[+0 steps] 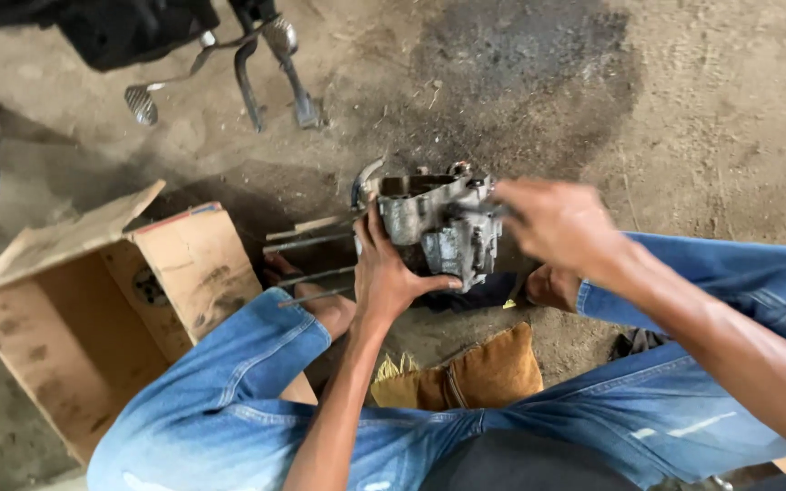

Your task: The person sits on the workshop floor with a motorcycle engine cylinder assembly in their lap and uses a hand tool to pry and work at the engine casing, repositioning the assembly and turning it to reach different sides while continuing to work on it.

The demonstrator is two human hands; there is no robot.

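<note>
Sitting low on a stained concrete floor, knees in blue jeans spread wide, bare feet tucked near. Gripping the near-left side of a grimy metal engine casing with the left hand, palm pressed flat to the metal, fingers wrapping underneath. Reaching over the casing's right edge with the right hand, fingers curling against the metal; motion blur hiding whether anything is being pinched there, so cannot tell. Casing standing between the knees, roughly centre of the scene, just above a dark rag on the floor. Long steel studs sticking out leftward from the casing, running almost level toward an open cardboard box lying on the left. Tan cushion lying near, between the legs, just below the casing. Motorcycle foot pegs and stand showing far left, well apart from the hands.
</note>
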